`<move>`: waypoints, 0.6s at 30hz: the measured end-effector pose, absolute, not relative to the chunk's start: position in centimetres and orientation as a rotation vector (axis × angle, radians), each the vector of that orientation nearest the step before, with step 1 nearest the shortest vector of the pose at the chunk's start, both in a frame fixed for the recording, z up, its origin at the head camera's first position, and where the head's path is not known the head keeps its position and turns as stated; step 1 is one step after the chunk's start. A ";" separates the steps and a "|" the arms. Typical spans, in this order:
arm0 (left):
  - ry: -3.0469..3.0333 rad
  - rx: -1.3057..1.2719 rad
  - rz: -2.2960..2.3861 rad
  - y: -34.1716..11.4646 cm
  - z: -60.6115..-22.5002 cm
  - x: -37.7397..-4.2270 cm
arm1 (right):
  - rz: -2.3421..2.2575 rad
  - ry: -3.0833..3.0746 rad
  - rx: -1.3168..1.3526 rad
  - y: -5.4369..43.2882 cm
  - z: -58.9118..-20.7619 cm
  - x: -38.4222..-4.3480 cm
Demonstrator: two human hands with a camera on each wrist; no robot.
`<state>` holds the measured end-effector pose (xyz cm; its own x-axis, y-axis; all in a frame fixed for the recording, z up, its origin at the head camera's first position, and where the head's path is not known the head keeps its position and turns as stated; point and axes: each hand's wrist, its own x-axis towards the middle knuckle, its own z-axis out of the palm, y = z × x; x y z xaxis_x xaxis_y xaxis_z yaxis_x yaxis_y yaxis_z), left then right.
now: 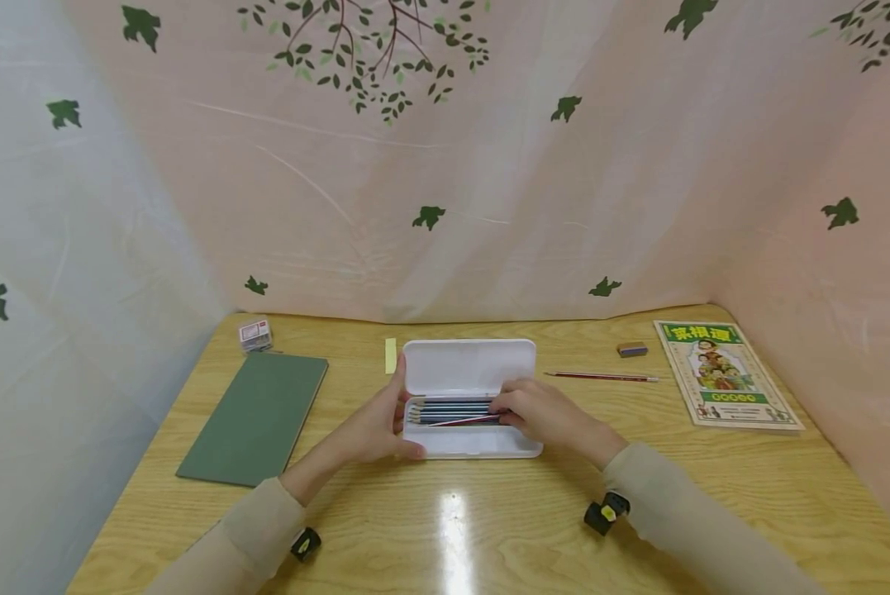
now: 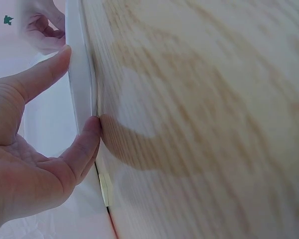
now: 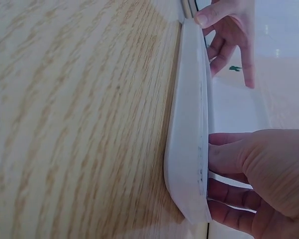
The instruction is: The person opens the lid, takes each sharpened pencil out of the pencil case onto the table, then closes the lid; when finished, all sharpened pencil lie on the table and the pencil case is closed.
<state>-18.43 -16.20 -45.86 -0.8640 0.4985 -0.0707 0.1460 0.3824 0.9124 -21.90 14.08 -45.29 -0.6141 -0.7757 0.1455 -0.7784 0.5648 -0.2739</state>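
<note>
A white pencil case (image 1: 473,444) lies with its lid (image 1: 470,368) raised, and several dark pencils (image 1: 452,406) lie side by side inside. My left hand (image 1: 373,426) grips the case's left end, its thumb at the front corner and fingers along the side. In the left wrist view, that hand (image 2: 35,134) spans the case's edge. My right hand (image 1: 535,409) reaches over the right part of the case and pinches the end of a red-and-white pencil (image 1: 459,421), which slants across the others. The right wrist view shows its fingers (image 3: 231,157) dipping behind the case wall (image 3: 186,129).
Left of the case lie a green notebook (image 1: 254,417), a small clear box (image 1: 254,335) and a yellow paper strip (image 1: 390,355). To the right are a red pencil (image 1: 601,376), an eraser (image 1: 632,349) and a picture booklet (image 1: 723,372). A printed curtain (image 1: 489,264) borders the wooden table (image 1: 385,529).
</note>
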 end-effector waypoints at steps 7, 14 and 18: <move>2.311 0.565 1.481 -16.2 -45.8 -18.5 | 0.482 -2.758 1.382 14.1 -45.3 -21.9; 2.296 0.569 1.495 -16.2 -45.9 -18.4 | 0.497 -2.779 1.375 14.0 -45.3 -21.8; 2.305 0.567 1.491 -16.2 -45.9 -18.4 | 0.497 -2.773 1.367 14.0 -45.3 -21.9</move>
<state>-18.39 -16.18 -45.88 -0.8638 0.4998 -0.0638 0.1469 0.3710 0.9169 -21.86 13.99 -45.35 -0.6190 -0.7714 0.1478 -0.7747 0.5687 -0.2763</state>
